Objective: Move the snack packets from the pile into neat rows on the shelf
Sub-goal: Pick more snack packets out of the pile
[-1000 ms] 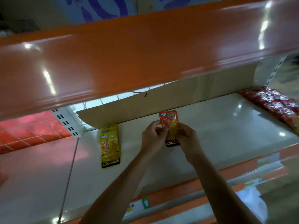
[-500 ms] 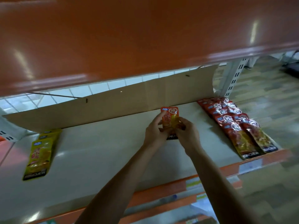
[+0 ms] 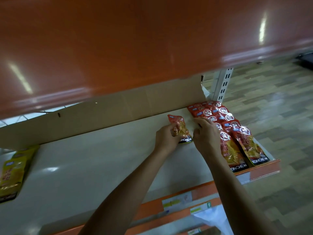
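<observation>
Under orange ledge (image 3: 118,48): pale shelf (image 3: 88,167); wood-pattern floor (image 3: 279,107)

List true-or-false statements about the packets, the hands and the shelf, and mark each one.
1. The left hand grips a red packet. True.
2. The yellow packets lie at the right end of the shelf. False: they lie at its left end; the red rows fill the right end.
3. A cardboard strip stands along the back of the shelf. True.
4. The red packet already lies within the red rows. False: it is left of them, with bare shelf showing between.
</observation>
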